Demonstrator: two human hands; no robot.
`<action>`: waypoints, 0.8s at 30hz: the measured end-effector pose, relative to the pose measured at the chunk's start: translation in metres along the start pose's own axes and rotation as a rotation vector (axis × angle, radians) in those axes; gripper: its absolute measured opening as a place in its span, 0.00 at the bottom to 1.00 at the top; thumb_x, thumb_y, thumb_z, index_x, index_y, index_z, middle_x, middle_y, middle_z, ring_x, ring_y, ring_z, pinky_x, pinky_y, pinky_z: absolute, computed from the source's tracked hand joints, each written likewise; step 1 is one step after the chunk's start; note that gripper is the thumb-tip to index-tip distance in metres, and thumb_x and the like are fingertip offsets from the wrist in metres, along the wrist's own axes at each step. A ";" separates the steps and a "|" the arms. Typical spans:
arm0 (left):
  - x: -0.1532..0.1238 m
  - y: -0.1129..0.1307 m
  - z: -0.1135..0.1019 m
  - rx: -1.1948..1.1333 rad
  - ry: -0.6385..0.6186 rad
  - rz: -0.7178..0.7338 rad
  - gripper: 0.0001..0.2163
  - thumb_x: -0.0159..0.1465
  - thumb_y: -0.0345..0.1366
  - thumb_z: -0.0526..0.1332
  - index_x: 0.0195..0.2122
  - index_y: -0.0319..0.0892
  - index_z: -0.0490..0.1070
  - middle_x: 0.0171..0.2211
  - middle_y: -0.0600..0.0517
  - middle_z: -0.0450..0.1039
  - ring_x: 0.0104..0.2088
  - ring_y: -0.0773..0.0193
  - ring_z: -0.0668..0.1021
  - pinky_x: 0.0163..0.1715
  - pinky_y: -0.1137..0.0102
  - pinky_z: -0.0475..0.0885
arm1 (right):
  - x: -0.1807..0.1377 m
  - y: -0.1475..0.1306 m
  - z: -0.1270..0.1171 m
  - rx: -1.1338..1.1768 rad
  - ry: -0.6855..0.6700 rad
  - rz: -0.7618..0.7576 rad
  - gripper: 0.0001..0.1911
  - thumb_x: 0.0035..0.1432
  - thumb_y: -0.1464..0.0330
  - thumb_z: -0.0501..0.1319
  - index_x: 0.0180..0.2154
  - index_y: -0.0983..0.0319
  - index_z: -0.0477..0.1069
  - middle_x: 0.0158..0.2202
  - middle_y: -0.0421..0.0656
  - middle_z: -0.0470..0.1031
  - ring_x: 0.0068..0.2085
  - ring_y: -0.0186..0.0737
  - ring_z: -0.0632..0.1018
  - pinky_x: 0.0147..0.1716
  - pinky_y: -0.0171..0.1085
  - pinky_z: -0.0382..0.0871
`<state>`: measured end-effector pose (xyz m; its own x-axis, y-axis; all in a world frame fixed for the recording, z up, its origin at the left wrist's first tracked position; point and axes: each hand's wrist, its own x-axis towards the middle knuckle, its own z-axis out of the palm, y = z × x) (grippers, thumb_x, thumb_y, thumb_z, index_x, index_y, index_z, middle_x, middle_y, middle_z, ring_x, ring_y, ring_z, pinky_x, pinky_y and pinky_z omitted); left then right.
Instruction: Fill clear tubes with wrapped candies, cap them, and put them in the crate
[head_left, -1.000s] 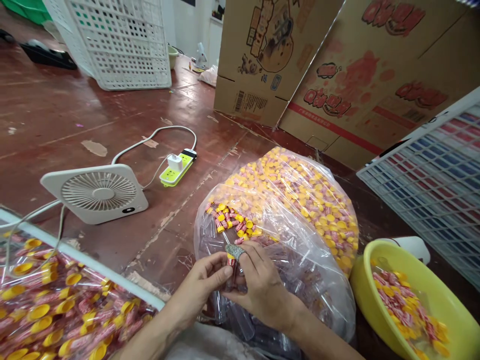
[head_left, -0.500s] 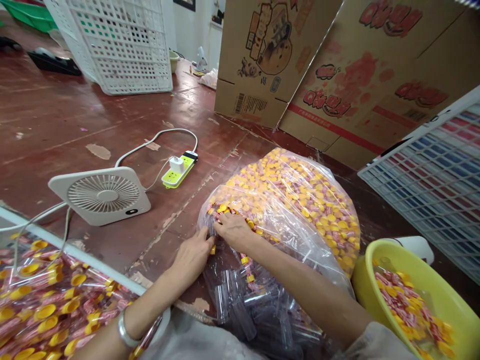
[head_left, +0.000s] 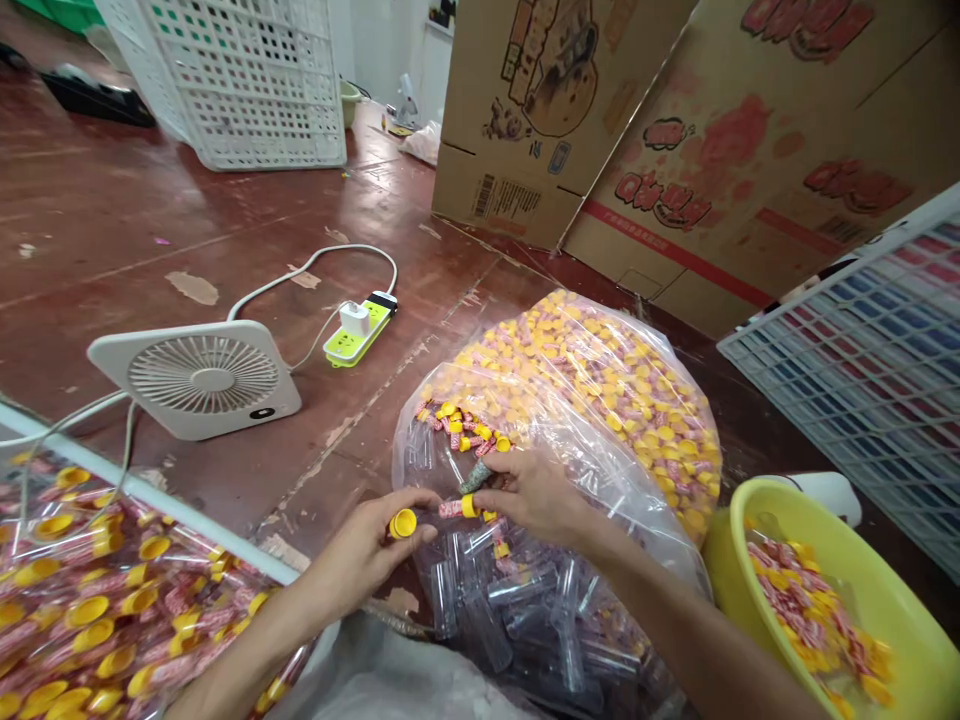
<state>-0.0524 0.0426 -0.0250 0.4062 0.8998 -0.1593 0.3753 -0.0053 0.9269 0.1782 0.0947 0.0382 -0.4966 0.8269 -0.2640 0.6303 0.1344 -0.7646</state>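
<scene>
My left hand (head_left: 367, 548) is curled round a yellow-capped piece (head_left: 403, 523), its round cap facing up. Just right of it, my right hand (head_left: 525, 495) pinches another yellow-capped piece (head_left: 452, 508) with a red-and-white patterned body. A grey-green patterned piece (head_left: 474, 475) shows at the index fingertip; whether it is a finger wrap or something held is unclear. Both hands are over the near part of a clear plastic bag (head_left: 660, 545). Loose capped pieces (head_left: 465, 430) lie beyond the fingers, and clear plastic tubes (head_left: 480, 610) are heaped below the hands.
At left are a white fan (head_left: 210, 385), a green power strip (head_left: 360, 335) with cords, and a tray of filled tubes (head_left: 90, 610). A yellow tub (head_left: 727, 560) stands right, near a white crate (head_left: 840, 380). Cardboard boxes (head_left: 637, 240) and another white crate (head_left: 262, 90) stand behind.
My hands have drawn back toward me from the loose pieces, the right one also moving rightward. Yellow-capped pieces now show in both hands. The view has shifted slightly.
</scene>
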 end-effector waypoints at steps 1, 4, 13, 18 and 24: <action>-0.001 0.003 0.002 -0.019 -0.027 -0.006 0.13 0.67 0.45 0.58 0.49 0.46 0.73 0.45 0.52 0.79 0.44 0.57 0.78 0.45 0.67 0.69 | 0.001 0.000 0.003 0.020 -0.008 0.035 0.05 0.55 0.70 0.67 0.28 0.61 0.73 0.25 0.35 0.73 0.28 0.31 0.71 0.26 0.31 0.59; -0.003 0.008 0.008 -0.091 -0.058 -0.006 0.14 0.67 0.46 0.59 0.48 0.45 0.74 0.43 0.53 0.80 0.42 0.59 0.78 0.42 0.69 0.70 | 0.004 0.000 0.006 -0.006 -0.022 0.100 0.12 0.50 0.68 0.71 0.24 0.62 0.69 0.21 0.34 0.69 0.25 0.30 0.69 0.23 0.30 0.56; -0.017 -0.003 0.025 -0.254 0.134 -0.065 0.15 0.65 0.47 0.61 0.44 0.41 0.77 0.37 0.50 0.81 0.35 0.61 0.79 0.35 0.72 0.71 | 0.015 0.004 0.028 0.234 -0.204 0.238 0.11 0.55 0.68 0.66 0.25 0.61 0.67 0.18 0.32 0.69 0.19 0.30 0.70 0.18 0.28 0.60; -0.032 0.001 0.007 -0.192 0.106 -0.116 0.16 0.65 0.48 0.60 0.45 0.44 0.78 0.36 0.51 0.82 0.34 0.60 0.81 0.34 0.72 0.74 | 0.024 -0.006 0.027 0.072 -0.263 0.095 0.14 0.54 0.65 0.69 0.24 0.62 0.68 0.19 0.33 0.71 0.23 0.30 0.72 0.20 0.28 0.58; -0.100 -0.068 -0.052 0.478 -0.027 -0.204 0.10 0.60 0.38 0.60 0.38 0.54 0.81 0.41 0.53 0.84 0.39 0.52 0.84 0.37 0.65 0.77 | 0.041 -0.009 -0.024 -0.834 -0.051 0.033 0.09 0.67 0.66 0.58 0.39 0.61 0.76 0.37 0.44 0.79 0.37 0.38 0.78 0.33 0.34 0.65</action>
<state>-0.1619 -0.0249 -0.0544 0.3043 0.8917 -0.3351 0.7848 -0.0353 0.6187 0.1670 0.1403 0.0483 -0.4839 0.8145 -0.3200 0.8700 0.4873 -0.0752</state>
